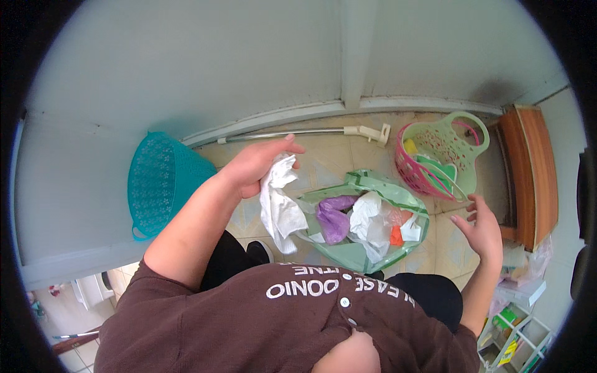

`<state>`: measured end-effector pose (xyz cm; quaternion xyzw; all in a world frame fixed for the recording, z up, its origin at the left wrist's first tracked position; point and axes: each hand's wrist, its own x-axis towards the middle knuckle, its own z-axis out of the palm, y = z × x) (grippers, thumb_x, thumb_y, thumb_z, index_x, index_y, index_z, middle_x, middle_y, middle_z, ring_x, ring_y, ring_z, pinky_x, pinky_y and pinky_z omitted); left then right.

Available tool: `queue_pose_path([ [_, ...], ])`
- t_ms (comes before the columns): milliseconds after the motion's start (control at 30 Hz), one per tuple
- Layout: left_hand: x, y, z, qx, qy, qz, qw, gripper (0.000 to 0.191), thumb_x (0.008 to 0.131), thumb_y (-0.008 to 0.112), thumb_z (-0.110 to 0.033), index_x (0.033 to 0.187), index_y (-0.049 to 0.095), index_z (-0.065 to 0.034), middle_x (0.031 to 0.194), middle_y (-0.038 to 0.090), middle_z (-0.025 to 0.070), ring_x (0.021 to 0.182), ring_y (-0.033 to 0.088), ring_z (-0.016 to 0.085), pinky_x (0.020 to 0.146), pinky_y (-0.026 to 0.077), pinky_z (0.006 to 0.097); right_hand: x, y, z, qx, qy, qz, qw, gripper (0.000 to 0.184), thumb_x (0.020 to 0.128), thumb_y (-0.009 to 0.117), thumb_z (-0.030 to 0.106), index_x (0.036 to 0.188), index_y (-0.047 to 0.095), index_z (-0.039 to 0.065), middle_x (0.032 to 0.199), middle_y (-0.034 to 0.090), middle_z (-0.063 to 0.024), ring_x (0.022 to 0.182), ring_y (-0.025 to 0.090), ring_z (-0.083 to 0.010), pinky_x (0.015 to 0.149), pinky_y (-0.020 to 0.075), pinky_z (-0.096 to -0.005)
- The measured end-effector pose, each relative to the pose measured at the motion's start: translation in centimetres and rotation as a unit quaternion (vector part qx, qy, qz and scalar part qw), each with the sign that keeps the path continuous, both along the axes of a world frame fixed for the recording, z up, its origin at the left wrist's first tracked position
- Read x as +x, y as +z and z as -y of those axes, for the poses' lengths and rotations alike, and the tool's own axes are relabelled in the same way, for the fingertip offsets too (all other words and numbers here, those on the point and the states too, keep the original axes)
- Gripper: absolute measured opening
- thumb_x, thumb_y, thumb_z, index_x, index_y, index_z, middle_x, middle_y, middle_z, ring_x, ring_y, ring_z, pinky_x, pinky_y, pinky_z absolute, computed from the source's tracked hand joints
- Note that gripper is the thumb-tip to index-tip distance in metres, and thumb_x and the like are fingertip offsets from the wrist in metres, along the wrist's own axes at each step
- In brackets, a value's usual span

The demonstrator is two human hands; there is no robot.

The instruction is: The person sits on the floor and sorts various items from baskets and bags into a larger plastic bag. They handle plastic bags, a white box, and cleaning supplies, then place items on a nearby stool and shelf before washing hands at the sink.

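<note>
My left hand (261, 165) holds a crumpled white cloth (281, 205), which hangs down beside an open green plastic bag (326, 256). Inside that bag I see a purple plastic bag (335, 219), crumpled white plastic (366, 217) and an orange piece (396, 236). To the right, my right hand (480, 226) has its fingers apart and nothing in them. Its fingertips are close to the rim of a pink and pale green plastic basket (422, 179); I cannot tell whether they touch it. Green and yellow items lie in the basket.
A teal perforated basket (161, 186) stands at the left by the wall. A metal pole with a cream plastic head (366, 133) lies along the wall base. At the right are a wooden cabinet (536, 177) and a white rack (524, 326).
</note>
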<state>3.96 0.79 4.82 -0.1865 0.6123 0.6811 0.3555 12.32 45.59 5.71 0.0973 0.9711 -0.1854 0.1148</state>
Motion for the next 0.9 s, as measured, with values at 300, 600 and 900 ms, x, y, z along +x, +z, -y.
queue_pose_path([
  [300,1.7,0.8,1.5,-0.395,-0.367,-0.120,0.833,0.061,0.090,0.054,-0.056,0.112,0.064,0.0003,0.103,0.067,0.0130,0.093,0.064,0.028,0.084,0.050,0.0405,0.0,1.0,3.0,0.001,0.138,0.104,0.985,0.051,0.073,0.078,0.033,0.112,0.061,0.005,0.091,0.068,-0.0168,0.078,0.067,-0.0294,0.070,0.0527,-0.0404],
  [600,1.5,-3.9,2.9,-0.230,-0.192,-0.033,0.954,0.070,0.090,0.050,-0.062,0.120,0.061,0.0005,0.106,0.066,0.0155,0.093,0.064,0.028,0.085,0.050,0.0419,-2.8,-7.2,3.8,-0.185,0.081,0.181,0.963,0.042,0.079,0.075,0.021,0.114,0.058,0.005,0.084,0.066,-0.0135,0.068,0.064,-0.0232,0.064,0.0511,-0.0352],
  [900,-1.1,-2.5,5.6,0.146,0.022,0.134,0.980,0.063,0.097,0.039,-0.059,0.117,0.061,-0.0028,0.081,0.061,0.0044,0.059,0.055,0.015,0.051,0.047,0.0314,-2.0,-7.1,4.7,-0.109,0.120,0.140,0.977,0.049,0.075,0.077,0.016,0.118,0.056,0.005,0.092,0.067,-0.0162,0.079,0.066,-0.0289,0.073,0.0519,-0.0389],
])
